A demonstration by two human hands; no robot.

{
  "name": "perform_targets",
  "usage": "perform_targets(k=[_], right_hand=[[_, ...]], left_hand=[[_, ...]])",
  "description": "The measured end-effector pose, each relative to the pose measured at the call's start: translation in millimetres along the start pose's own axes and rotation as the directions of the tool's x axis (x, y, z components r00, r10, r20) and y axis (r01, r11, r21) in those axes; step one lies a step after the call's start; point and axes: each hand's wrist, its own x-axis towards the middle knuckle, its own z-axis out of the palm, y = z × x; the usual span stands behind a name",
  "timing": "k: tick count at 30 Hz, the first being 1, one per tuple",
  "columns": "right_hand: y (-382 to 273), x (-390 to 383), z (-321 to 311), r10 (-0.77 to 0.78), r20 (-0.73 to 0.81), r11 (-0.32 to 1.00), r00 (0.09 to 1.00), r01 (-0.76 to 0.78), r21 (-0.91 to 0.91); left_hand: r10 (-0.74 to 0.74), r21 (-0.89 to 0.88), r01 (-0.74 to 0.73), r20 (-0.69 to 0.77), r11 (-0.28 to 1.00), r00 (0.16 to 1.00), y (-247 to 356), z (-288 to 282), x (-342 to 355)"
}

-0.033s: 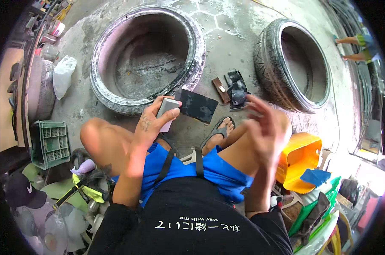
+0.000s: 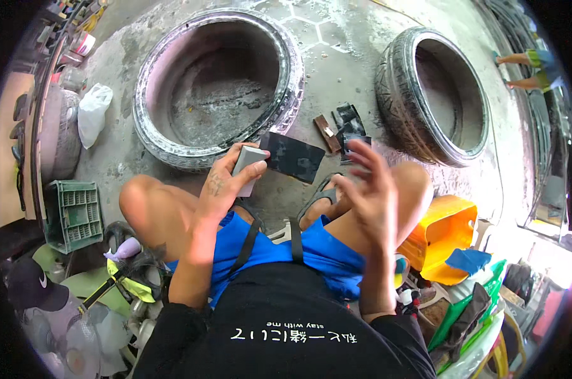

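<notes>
My left hand [image 2: 231, 177] grips a pale grey block [image 2: 250, 161] and a dark, wet-looking rectangular sheet [image 2: 293, 158], which sticks out to the right of the block. My right hand [image 2: 371, 192], blurred, is raised over my right thigh with its fingers apart and nothing visible in it; it is to the right of the sheet, not touching it. Beyond it on the concrete lie several black pieces [image 2: 346, 119] and a small brown bar [image 2: 325, 131], partly behind my fingers.
A large tyre [image 2: 147, 101] lies ahead-left, another [image 2: 393, 95] ahead-right. A green crate [image 2: 74, 215], white bag [image 2: 95, 114] and fan [image 2: 77, 335] are at left; an orange container [image 2: 440, 234] and clutter at right. Another person's bare legs [image 2: 523, 82] show at upper right.
My right hand has moved a little left, towards the dark sheet. My left hand and what it holds have barely moved.
</notes>
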Motion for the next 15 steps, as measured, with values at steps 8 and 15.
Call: perform_targets(k=[8,15], right_hand=[[47,-8,74,0.251,0.097,0.853,0.963,-0.268,0.447],[38,-14,72,0.220,0.400,0.876,0.890,-0.361,0.321]], left_hand=[[0.539,0.427,-0.386,-0.333,0.818,0.773,-17,-3,-18],[0.664,0.404,-0.635,0.087,0.658,0.743,-28,19,-22]])
